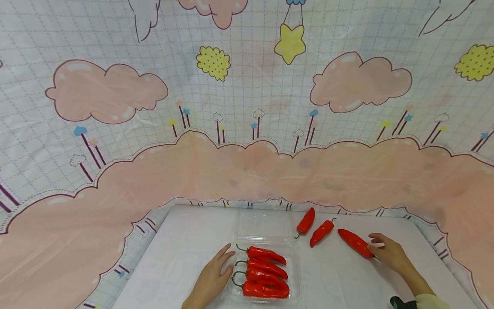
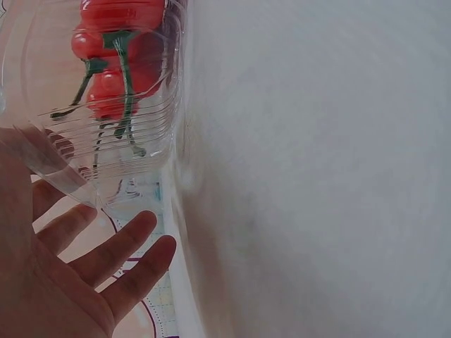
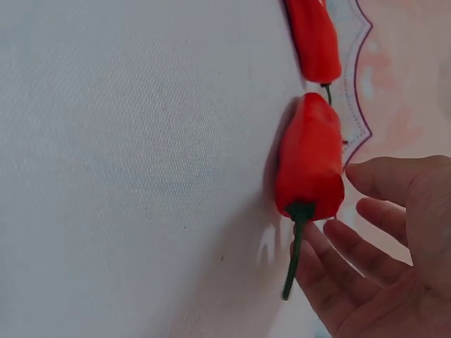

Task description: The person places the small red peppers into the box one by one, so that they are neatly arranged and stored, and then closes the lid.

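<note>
A clear plastic clamshell box (image 1: pixel 296 281) lies with its lid (image 1: pixel 264 225) folded back. Several red peppers (image 1: pixel 266 274) lie side by side in it, green stems to the left. My left hand (image 1: pixel 210 277) is at the box's left side, fingers extended; in the left wrist view its thumb and fingers (image 2: pixel 116 250) are spread around the ridged wall. On the right, my right hand (image 1: pixel 390 253) reaches the stem end of a loose red pepper (image 1: pixel 355 243) lying on the table. Its thumb and fingers (image 3: pixel 352 243) stand apart around that end, beside the green stem (image 3: pixel 292 260).
Two more red peppers, one (image 1: pixel 322 233) nearer the right hand and one (image 1: pixel 306 221) by the lid, lie on the white table (image 1: pixel 347 283). A patterned cloth (image 1: pixel 247 171) with clouds hangs behind the table. Something dark (image 1: pixel 402 303) is at the right sleeve.
</note>
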`<state>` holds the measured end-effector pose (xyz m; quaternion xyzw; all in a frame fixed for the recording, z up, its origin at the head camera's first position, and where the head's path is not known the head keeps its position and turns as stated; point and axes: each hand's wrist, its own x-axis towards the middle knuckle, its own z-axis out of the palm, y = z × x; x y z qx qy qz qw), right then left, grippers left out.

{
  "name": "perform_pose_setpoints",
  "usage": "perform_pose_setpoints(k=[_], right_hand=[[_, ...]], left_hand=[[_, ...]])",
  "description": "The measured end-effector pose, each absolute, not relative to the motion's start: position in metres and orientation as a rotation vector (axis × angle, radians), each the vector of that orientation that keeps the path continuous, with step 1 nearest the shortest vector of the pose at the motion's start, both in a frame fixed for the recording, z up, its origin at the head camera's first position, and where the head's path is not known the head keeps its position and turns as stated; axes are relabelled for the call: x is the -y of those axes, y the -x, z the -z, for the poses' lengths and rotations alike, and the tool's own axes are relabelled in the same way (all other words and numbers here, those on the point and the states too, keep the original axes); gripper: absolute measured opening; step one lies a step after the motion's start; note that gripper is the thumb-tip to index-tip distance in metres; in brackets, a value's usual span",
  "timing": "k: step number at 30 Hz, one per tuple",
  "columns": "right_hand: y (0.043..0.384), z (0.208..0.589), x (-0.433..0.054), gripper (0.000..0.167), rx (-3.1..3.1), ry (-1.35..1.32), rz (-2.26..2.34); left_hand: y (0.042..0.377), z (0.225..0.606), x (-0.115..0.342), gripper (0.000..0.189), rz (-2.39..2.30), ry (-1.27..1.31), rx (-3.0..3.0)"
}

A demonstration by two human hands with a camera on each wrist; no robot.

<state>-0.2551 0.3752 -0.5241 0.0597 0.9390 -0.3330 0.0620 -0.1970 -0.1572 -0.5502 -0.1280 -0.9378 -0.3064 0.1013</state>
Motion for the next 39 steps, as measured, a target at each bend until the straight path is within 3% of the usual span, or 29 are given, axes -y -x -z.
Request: perform_pose_setpoints(k=[17, 30, 39], right_hand=[[0.257, 0.531, -0.358, 0.060, -2.849, -0.147, 0.950], [0.259, 0.532, -0.344, 0.074, -2.821, -0.057, 0.916], [0.258, 0.530, -0.336, 0.071, -2.803, -0.094, 0.897]], left_hand=[[0.196, 0.551, 0.158, 0.037, 0.913, 0.382, 2.767], [0.194, 0.551, 0.158, 0.036, 0.910, 0.378, 2.757], [0.195, 0.551, 0.159, 0.037, 0.919, 0.373, 2.762]])
